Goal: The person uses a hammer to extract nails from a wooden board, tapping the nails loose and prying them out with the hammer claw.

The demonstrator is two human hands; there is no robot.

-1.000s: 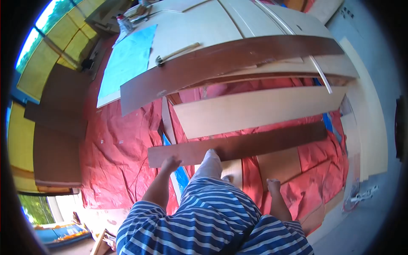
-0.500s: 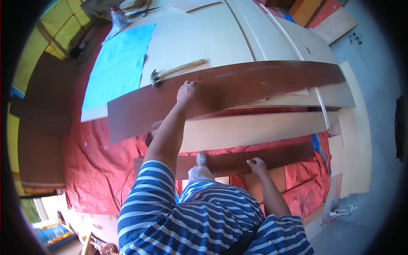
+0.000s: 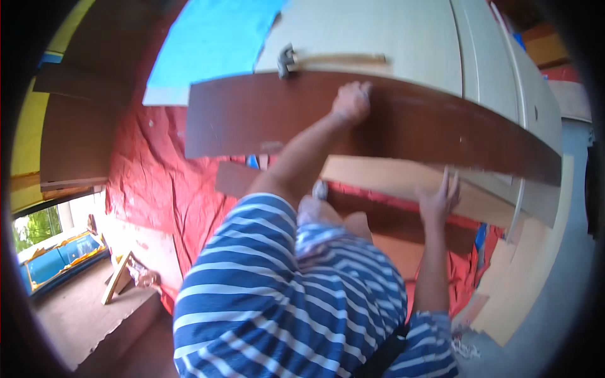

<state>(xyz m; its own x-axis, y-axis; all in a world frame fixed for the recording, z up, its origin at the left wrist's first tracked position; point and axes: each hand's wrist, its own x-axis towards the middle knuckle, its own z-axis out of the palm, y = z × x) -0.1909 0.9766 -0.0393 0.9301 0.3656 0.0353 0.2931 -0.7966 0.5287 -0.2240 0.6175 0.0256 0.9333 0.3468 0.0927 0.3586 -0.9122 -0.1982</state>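
Note:
A long dark-brown board (image 3: 252, 113) stretches across the view in front of me. My left hand (image 3: 353, 103) is closed against the board's face near its far edge; whatever its fingers hold is hidden. Lower and to the right, my right hand (image 3: 438, 198) has its fingers stretched out and apart, just short of the board's near edge. It appears to hold nothing, though motion blurs it. A claw hammer (image 3: 340, 60) with a wooden handle lies just beyond the board's far edge.
Large pale panels (image 3: 372, 31) and a blue sheet (image 3: 214, 34) lie beyond the board. Below are a light plank (image 3: 378, 173), a second brown board (image 3: 384, 217) and crumpled red sheeting (image 3: 151, 170). Brown panels (image 3: 75, 138) stand at left; grey floor (image 3: 576, 208) shows at right.
The view has swung, so the board and hammer appear shifted. My right hand has risen from over the lower brown board toward the upper board's near edge, its fingers opening. My left hand stays closed.

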